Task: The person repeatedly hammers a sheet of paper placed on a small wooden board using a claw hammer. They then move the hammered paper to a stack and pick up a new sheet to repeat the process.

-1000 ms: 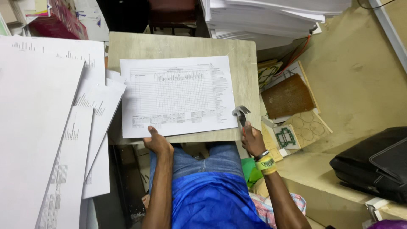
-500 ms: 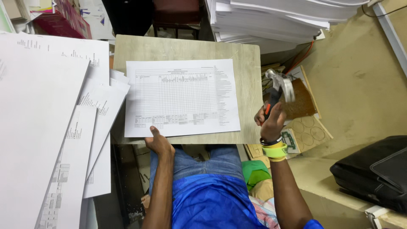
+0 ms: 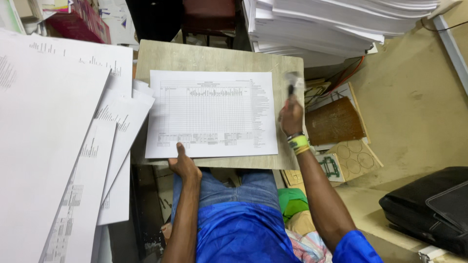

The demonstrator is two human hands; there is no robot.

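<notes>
A board point(image 3: 219, 56) lies across the lap, with a printed sheet point(image 3: 212, 114) flat on it. The left hand point(image 3: 184, 164) presses the sheet's near edge, thumb on the paper. The right hand point(image 3: 291, 117) is clenched around a blurred stapler point(image 3: 293, 84) above the sheet's right edge.

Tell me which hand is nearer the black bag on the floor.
Right. The right hand holds a stapler over the board's right edge, bag-side; the left hand pins the sheet, farther from the black bag.
</notes>
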